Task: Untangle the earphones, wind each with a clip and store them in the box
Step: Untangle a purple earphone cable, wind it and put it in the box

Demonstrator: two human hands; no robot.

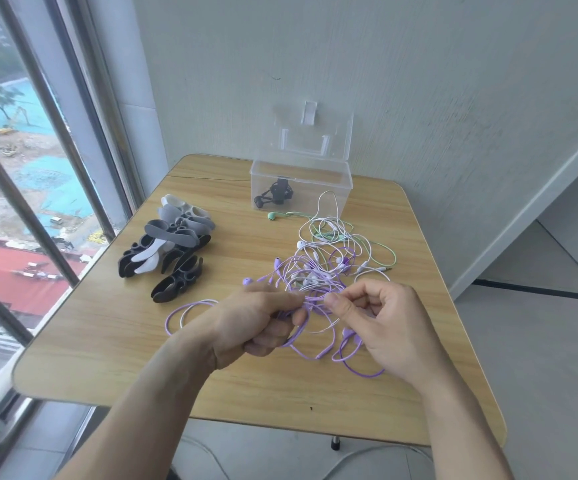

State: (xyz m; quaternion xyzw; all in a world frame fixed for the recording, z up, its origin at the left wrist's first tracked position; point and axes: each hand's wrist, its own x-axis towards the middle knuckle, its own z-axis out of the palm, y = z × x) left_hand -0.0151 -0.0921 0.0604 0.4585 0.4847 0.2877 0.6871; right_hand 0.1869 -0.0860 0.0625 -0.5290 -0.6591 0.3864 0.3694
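Both hands work the purple earphone cable (310, 299) above the wooden table (107, 341): left hand (259, 320) fisted around a bundle, right hand (381, 320) apparently pinching a strand. Behind lie cable clips (169, 247) and an open clear box (301, 183).

soft daylight from the window (21, 168) at left; faint shadows, wide-angle bending at edges.

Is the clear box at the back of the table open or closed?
Open. The clear box has its lid standing upright behind it, and one wound black earphone already lies inside.
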